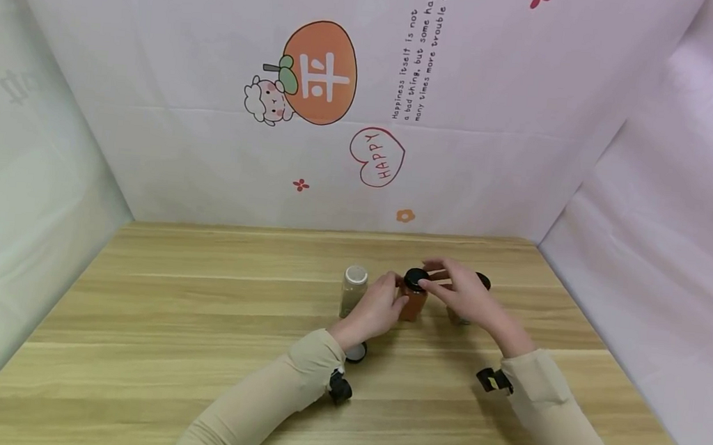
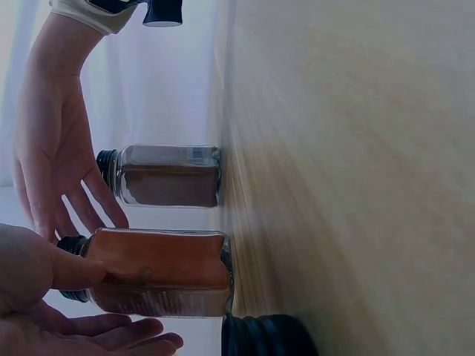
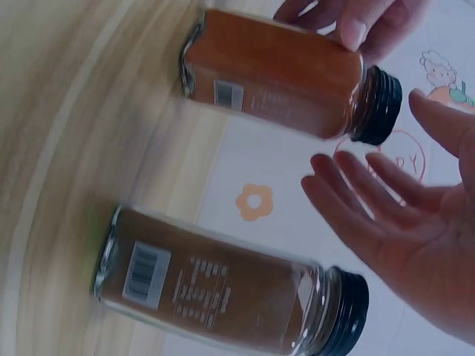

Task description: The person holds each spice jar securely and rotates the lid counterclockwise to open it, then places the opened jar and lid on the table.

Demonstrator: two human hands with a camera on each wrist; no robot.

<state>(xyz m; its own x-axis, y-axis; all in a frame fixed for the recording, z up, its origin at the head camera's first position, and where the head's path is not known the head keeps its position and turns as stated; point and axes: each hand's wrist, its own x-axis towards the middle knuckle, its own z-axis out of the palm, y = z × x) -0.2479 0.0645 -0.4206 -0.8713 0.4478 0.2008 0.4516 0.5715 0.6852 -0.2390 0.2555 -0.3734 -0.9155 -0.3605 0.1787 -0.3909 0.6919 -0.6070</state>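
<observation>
The left hand (image 1: 377, 308) grips the orange-filled glass jar with the black cap (image 1: 414, 295) from its left (thumb on the glass); the right hand (image 1: 460, 292) hovers open-fingered just right of it, both beige-sleeved forearms angled inward.

Head view: right hand (image 1: 460, 293) covers most of the dark-brown jar (image 1: 461, 314); only its cap edge and base show. Left hand (image 1: 378, 308) hides the orange jar (image 1: 413, 304) lower left side and part of the loose black lid (image 1: 355, 352). Jar labels unreadable in both wrist views. Left wrist view: a black object (image 2: 267, 335) cut off by the bottom edge, unidentifiable.
</observation>
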